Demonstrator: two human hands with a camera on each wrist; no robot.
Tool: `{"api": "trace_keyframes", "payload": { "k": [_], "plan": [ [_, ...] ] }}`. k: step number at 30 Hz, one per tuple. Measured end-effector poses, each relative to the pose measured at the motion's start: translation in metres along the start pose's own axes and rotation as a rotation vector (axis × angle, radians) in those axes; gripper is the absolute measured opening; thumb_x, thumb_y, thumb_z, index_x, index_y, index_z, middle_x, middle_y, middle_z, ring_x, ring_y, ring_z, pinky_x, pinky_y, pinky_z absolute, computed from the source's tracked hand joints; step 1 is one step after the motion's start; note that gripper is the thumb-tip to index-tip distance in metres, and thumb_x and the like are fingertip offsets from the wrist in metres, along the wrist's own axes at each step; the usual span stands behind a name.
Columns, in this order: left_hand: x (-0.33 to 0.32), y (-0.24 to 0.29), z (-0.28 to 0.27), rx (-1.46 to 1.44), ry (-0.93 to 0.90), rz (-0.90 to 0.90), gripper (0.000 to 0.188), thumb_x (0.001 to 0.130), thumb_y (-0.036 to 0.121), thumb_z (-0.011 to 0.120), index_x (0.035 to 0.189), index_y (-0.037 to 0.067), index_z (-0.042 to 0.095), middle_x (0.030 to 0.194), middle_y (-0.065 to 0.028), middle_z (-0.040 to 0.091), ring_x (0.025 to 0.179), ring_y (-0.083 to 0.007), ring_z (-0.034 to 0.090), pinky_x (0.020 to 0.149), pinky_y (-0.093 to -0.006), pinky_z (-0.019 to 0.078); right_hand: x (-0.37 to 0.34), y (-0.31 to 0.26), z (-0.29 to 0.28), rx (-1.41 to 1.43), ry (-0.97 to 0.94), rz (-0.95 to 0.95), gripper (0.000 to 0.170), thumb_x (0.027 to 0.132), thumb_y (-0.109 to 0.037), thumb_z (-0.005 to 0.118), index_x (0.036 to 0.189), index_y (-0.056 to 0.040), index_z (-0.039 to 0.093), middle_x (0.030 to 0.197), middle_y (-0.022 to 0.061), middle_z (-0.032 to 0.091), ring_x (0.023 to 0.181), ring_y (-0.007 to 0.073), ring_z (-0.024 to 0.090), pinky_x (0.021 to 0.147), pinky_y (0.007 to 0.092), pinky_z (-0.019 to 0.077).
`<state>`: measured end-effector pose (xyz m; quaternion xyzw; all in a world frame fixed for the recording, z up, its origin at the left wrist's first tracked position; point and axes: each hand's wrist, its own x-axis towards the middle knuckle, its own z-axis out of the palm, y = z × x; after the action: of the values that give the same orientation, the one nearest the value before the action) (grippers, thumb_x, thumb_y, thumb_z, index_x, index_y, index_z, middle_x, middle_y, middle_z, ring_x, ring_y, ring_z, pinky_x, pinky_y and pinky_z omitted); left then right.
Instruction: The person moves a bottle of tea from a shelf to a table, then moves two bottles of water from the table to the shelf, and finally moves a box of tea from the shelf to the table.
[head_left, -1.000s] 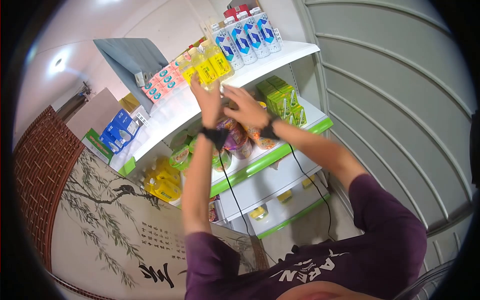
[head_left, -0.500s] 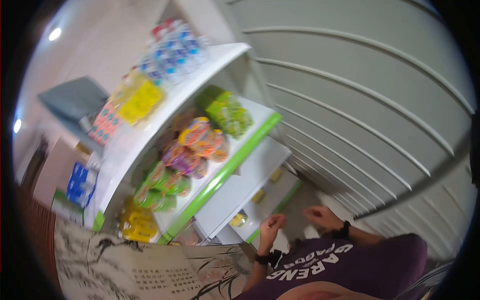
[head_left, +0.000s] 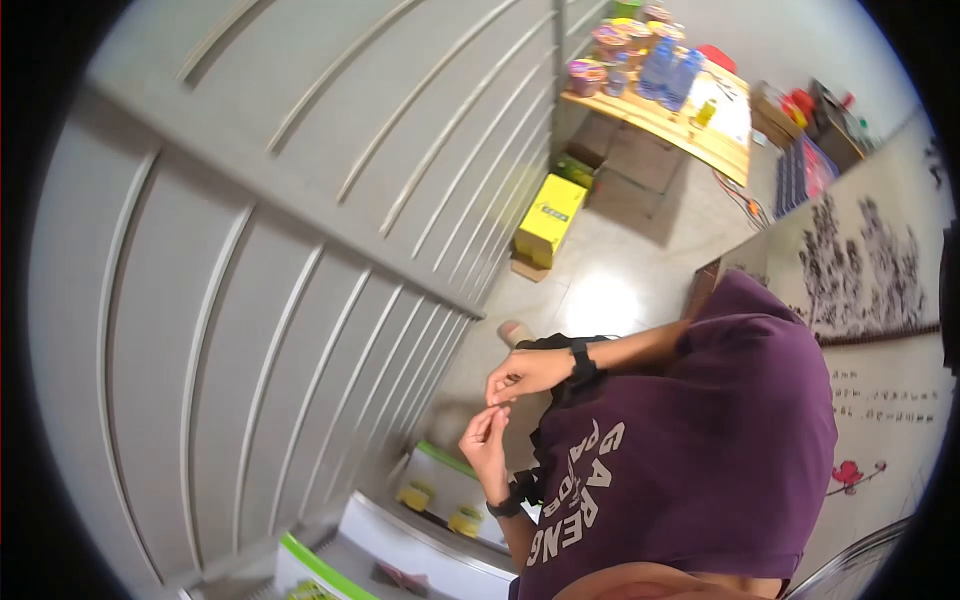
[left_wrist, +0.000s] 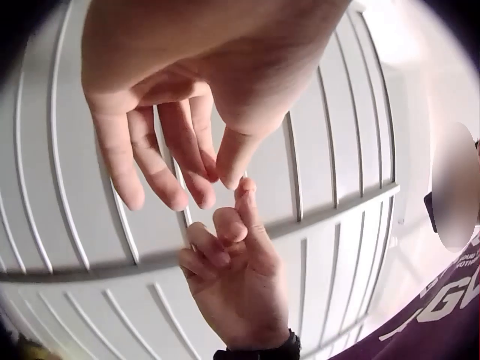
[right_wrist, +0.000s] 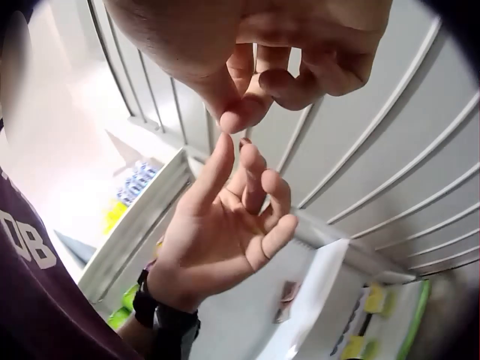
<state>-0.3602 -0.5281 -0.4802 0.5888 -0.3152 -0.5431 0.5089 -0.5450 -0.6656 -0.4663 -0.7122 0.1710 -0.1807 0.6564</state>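
Observation:
Both hands meet in front of the purple shirt (head_left: 690,430). My left hand (head_left: 487,455) has its fingers loosely bent, the thumb close to the index fingertip, as the left wrist view shows. In the right wrist view the thumb and index tip of my right hand (right_wrist: 307,45) press together, the other fingers curled in. These tips come right at the fingertips of the left hand (right_wrist: 225,236). No held object shows; whether something tiny is pinched there I cannot tell. Each wrist wears a black band (head_left: 582,365).
A grey ribbed wall (head_left: 230,330) runs along the left. Below is a white shelf unit (head_left: 390,540) with green edging and yellow packs (head_left: 465,520). At the back, a wooden table (head_left: 720,140) holds water bottles (head_left: 668,75) and cup noodles (head_left: 587,77); a yellow box (head_left: 550,220) stands on the floor.
Both hands have come away from the stocked shelf and down to the body, fingertips now together. The view has swung from the shelf to the ribbed wall and the table.

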Motion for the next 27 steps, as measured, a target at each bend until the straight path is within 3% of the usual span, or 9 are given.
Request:
{"api": "trace_keyframes", "payload": {
  "k": [2,3,7,10,13,16,19,21,27],
  "plan": [
    [0.013,-0.009,0.020,0.041,-0.142,-0.022,0.019,0.101,0.008,0.068,0.109,-0.009,0.069,0.102,-0.0146,0.074,0.095,-0.0190,0.072,0.085,-0.0309,0.0606,-0.039,0.007,-0.012,-0.048,0.083,0.031,0.024,0.106,-0.025,0.062,0.117,-0.0059,0.072,0.088,0.0021,0.074,0.076,0.0074,0.062,0.068,0.0274,0.0479],
    [0.021,-0.016,0.032,0.051,-0.187,-0.050,0.020,0.102,0.010,0.067,0.108,-0.010,0.069,0.099,-0.0142,0.074,0.093,-0.0183,0.072,0.086,-0.0317,0.0603,-0.054,0.012,-0.014,-0.052,0.110,0.023,0.024,0.107,-0.025,0.060,0.118,-0.0057,0.069,0.091,0.0039,0.074,0.077,0.0122,0.065,0.070,0.0292,0.0491],
    [0.049,0.001,0.087,0.132,-0.258,-0.087,0.023,0.103,0.013,0.066,0.108,-0.009,0.070,0.099,-0.0140,0.074,0.091,-0.0172,0.071,0.084,-0.0339,0.0610,-0.088,0.026,-0.021,-0.005,0.410,0.075,0.021,0.109,-0.025,0.054,0.119,-0.0076,0.061,0.089,0.0052,0.071,0.074,0.0189,0.062,0.069,0.0318,0.0480],
    [0.080,0.004,0.133,0.179,-0.369,-0.061,0.023,0.103,0.012,0.066,0.109,-0.009,0.069,0.099,-0.0137,0.074,0.092,-0.0171,0.071,0.084,-0.0340,0.0610,-0.117,0.021,-0.063,-0.063,0.492,0.087,0.024,0.107,-0.029,0.057,0.118,-0.0091,0.062,0.085,0.0054,0.068,0.074,0.0184,0.062,0.069,0.0342,0.0480],
    [0.117,0.007,0.200,0.169,-0.563,-0.064,0.022,0.104,0.012,0.064,0.111,-0.008,0.069,0.099,-0.0137,0.074,0.092,-0.0170,0.071,0.084,-0.0341,0.0614,-0.161,0.011,-0.115,-0.088,0.642,0.060,0.025,0.104,-0.033,0.060,0.116,-0.0117,0.063,0.077,0.0041,0.060,0.072,0.0214,0.056,0.068,0.0365,0.0459],
    [0.151,0.007,0.279,0.165,-0.736,-0.087,0.022,0.102,0.010,0.068,0.113,-0.008,0.071,0.102,-0.0124,0.075,0.091,-0.0165,0.072,0.083,-0.0332,0.0615,-0.219,0.009,-0.170,-0.314,0.763,0.066,0.027,0.101,-0.035,0.064,0.117,-0.0134,0.064,0.078,0.0041,0.062,0.073,0.0215,0.059,0.068,0.0370,0.0474],
    [0.165,0.017,0.366,0.315,-0.859,-0.022,0.023,0.098,0.010,0.073,0.113,-0.008,0.073,0.102,-0.0114,0.076,0.090,-0.0153,0.072,0.083,-0.0299,0.0595,-0.278,0.014,-0.212,-0.329,0.915,0.101,0.028,0.097,-0.035,0.070,0.115,-0.0138,0.068,0.080,0.0043,0.066,0.075,0.0219,0.063,0.069,0.0368,0.0499],
    [0.175,0.016,0.413,0.427,-0.950,0.083,0.023,0.096,0.009,0.076,0.112,-0.007,0.076,0.100,-0.0111,0.077,0.089,-0.0144,0.072,0.083,-0.0275,0.0578,-0.308,0.019,-0.231,-0.329,0.996,0.141,0.026,0.097,-0.033,0.071,0.111,-0.0122,0.071,0.080,0.0055,0.068,0.076,0.0220,0.065,0.071,0.0364,0.0513],
    [0.191,0.003,0.521,0.462,-1.132,0.085,0.024,0.098,0.011,0.075,0.114,-0.006,0.076,0.100,-0.0088,0.078,0.090,-0.0113,0.070,0.082,-0.0248,0.0554,-0.376,0.026,-0.270,-0.249,1.227,0.225,0.025,0.097,-0.030,0.072,0.112,-0.0104,0.072,0.079,0.0077,0.070,0.072,0.0206,0.065,0.070,0.0338,0.0519]
  ]
}}
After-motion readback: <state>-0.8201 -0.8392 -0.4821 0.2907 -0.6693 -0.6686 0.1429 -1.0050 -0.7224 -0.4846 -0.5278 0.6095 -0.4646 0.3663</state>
